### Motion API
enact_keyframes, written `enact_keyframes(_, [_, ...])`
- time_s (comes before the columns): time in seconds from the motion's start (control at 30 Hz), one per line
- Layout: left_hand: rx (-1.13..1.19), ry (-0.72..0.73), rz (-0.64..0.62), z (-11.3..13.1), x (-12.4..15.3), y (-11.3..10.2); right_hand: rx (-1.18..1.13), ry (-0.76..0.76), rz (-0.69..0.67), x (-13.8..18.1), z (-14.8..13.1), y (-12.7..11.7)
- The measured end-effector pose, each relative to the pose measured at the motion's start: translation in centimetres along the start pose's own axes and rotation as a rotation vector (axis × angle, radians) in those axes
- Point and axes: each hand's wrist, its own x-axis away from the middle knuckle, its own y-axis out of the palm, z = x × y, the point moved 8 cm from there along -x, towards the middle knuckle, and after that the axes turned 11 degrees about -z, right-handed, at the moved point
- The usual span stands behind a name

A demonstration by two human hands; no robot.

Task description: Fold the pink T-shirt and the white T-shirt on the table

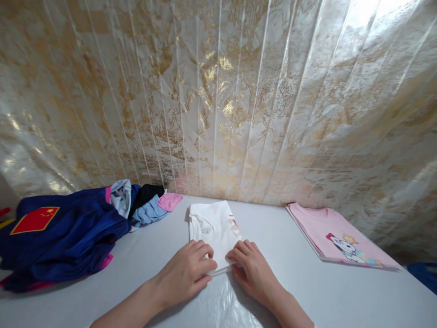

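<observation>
A white T-shirt (218,228), folded into a narrow shape with its neckline at the upper left and part of a print at its right edge, lies on the white table in front of me. My left hand (187,271) grips its near left corner, thumb and fingers bent together at the edge. At the near right corner, my right hand (251,269) has its fingers curled over the cloth, with the thumb tucked beneath the edge. The near fold shows between both hands.
On the left lies a heap of clothes: a dark blue garment (78,228) with a red patch, and light blue, black and pink pieces (170,201). Folded shirts, a pink one (334,237) on top, lie right. A patterned gold-and-silver curtain (218,100) hangs behind the table (269,241).
</observation>
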Motion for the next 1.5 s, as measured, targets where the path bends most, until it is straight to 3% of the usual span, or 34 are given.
enact_keyframes(0.2, [-0.171, 0.019, -0.029, -0.5, 1.3, 0.3, 0.12, -0.043, 0.001, 0.2, -0.6, -0.3])
enact_keyframes(0.37, [-0.253, 0.026, 0.041, -0.2, 1.5, 0.2, 0.207, -0.076, -0.019, 0.3, -0.9, 0.2])
enact_keyframes(0.5, [-0.29, 0.03, -0.014, -0.4, 1.6, 1.3, 0.187, -0.105, -0.037, 0.5, -0.8, 0.4])
enact_keyframes(0.67, [-0.221, -0.063, -0.095, -0.9, 2.5, 2.3, 0.125, -0.095, -0.068, 1.2, -0.3, -0.2])
enact_keyframes(0.83, [-0.114, -0.143, -0.027, -0.6, 3.3, 2.0, 0.032, -0.089, -0.055, 1.3, 0.1, -0.6])
enact_keyframes(0.93, [-0.121, -0.169, 0.002, -0.6, 2.8, 2.1, -0.067, -0.088, -0.02, 1.2, 1.0, -0.7])
enact_keyframes(1.13, [-0.133, -0.147, 0.01, -0.5, 2.3, 2.5, -0.162, 0.054, 0.077, 1.6, 4.8, -1.2])
enact_keyframes(1.23, [-0.126, -0.157, 0.006, -0.5, 2.3, 2.4, -0.156, -0.005, 0.108, 1.7, 3.7, -1.5])
enact_keyframes(1.37, [-0.142, -0.179, -0.008, -0.8, 2.1, 3.0, -0.107, -0.116, 0.019, 1.2, 0.8, -0.7])
enact_keyframes(1.5, [-0.154, -0.184, 0.004, -1.3, 1.9, 3.9, -0.05, -0.112, -0.001, 0.9, 0.5, -0.2])
